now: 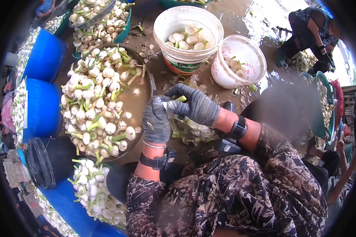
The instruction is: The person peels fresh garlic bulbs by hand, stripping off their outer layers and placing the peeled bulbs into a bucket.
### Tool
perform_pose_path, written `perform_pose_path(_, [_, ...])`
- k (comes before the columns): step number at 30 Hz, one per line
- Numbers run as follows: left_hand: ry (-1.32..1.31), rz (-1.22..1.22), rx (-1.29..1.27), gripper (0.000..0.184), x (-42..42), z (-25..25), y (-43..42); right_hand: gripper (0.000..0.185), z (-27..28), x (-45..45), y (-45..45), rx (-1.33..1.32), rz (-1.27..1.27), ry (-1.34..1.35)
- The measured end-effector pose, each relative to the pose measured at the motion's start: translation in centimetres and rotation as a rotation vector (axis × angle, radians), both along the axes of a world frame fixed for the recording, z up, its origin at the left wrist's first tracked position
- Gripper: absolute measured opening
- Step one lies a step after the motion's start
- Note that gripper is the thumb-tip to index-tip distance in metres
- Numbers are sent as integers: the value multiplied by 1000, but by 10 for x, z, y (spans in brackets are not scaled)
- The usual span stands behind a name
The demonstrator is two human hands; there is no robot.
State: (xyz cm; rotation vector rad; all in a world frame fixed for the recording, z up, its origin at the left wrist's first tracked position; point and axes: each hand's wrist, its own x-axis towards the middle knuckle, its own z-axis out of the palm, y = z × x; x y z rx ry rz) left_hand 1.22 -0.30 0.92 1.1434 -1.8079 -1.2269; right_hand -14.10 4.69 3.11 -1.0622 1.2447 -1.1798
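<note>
Both hands wear grey knit gloves and meet near the middle of the head view. My left hand [155,119] is closed on one side of a white garlic bulb [171,107] with a short green stem. From the right, my right hand [197,103] wraps its fingers round the same bulb and stem. Left of my hands, a wide round basin [149,85] holds many garlic bulbs in brown water. Loose peeled skins [191,130] lie below my hands. Whether a tool is in either hand cannot be made out.
Beyond my hands stand a large white bucket [162,29] and a smaller white bucket [257,59], both with bulbs inside. Blue tubs [41,106] and a black bucket [59,158] line the left. Another person [310,35] bends over at the upper right.
</note>
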Motion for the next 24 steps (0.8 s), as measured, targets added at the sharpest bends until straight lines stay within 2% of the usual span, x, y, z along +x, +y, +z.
perform_pose_path(2, [28, 58, 177, 43, -2, -8, 0, 28, 0, -1, 2, 84, -54, 5])
perform_pose_path(4, [442, 40, 913, 43, 9, -11, -11, 27, -5, -1, 0, 118, -144, -89])
perform_pose_path(5, [684, -2, 866, 46, 8, -22, -11, 27, -7, 0, -1, 151, -235, -180])
perform_pose_path(6, [648, 21, 719, 53, 2, -17, -14, 27, -7, -2, -2, 147, -233, -178])
perform_pose_path(8, [521, -24, 297, 62, -2, -4, 0, 30, -6, -6, -2, 236, -326, -522])
perform_pose_path(9, [394, -133, 188, 71, 1, 4, 2, 31, 0, -4, -3, 270, -392, -569])
perform_pose_path(10, [395, -134, 187, 71, -2, 0, 4, 31, -2, -5, -3, 268, -392, -568])
perform_pose_path(12, [252, -96, -201, 72, -13, -11, 12, 30, -8, -6, -2, 274, -295, -306])
perform_pose_path(13, [231, -95, -131, 72, -15, -11, 13, 30, -8, 5, -1, 296, -359, -409])
perform_pose_path(14, [220, -96, -23, 63, -13, -12, 13, 29, -11, 12, 3, 256, -297, -393])
perform_pose_path(17, [114, -44, -148, 53, -5, -13, 8, 28, -20, 15, 9, 253, -247, -315])
perform_pose_path(19, [207, -18, 210, 54, 1, -12, 5, 29, -29, 20, 10, 199, -236, -313])
perform_pose_path(22, [314, 25, 322, 54, 3, -22, -5, 30, -19, 18, 11, 242, -285, -398])
perform_pose_path(23, [586, 44, 421, 48, -1, -27, -1, 30, -20, 17, 10, 241, -284, -397])
perform_pose_path(24, [588, 41, 419, 48, -2, -23, 1, 31, -22, 16, 8, 234, -328, -455])
